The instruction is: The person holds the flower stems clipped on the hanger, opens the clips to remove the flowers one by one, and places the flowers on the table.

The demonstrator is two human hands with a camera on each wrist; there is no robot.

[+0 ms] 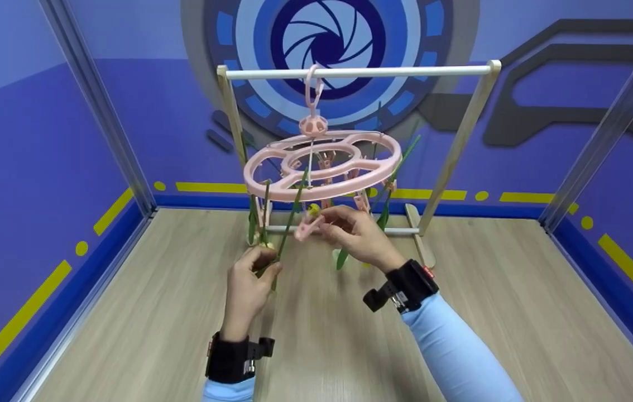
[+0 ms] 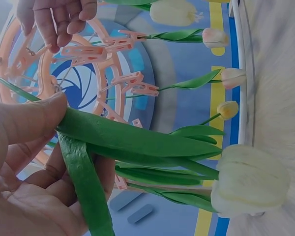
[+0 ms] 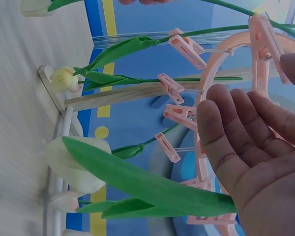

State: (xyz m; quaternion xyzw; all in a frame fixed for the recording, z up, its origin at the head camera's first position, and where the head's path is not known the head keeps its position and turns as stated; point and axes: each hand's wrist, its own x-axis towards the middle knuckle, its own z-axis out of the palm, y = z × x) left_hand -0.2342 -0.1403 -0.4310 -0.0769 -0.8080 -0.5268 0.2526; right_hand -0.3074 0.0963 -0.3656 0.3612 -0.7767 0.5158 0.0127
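A white artificial tulip (image 2: 250,182) with long green leaves hangs head-down from my left hand (image 1: 249,282), which pinches its stem between thumb and fingers. The stem rises in front of a round pink clip hanger (image 1: 327,192). My right hand (image 1: 358,234) pinches a pink clip (image 1: 308,228) below the hanger's front rim. In the right wrist view, green stem runs across near that clip (image 3: 263,42); whether it lies between the jaws I cannot tell. Several other tulips, such as a pale pink one (image 2: 233,77), hang upside down from clips (image 2: 132,81) on the hanger.
The hanger hooks over the white bar (image 1: 406,71) of a wooden stand. The stand's right leg (image 1: 461,148) slopes down to a foot (image 1: 420,237) on the wood-grain table (image 1: 316,335). Blue-purple panels (image 1: 15,167) enclose the back and sides.
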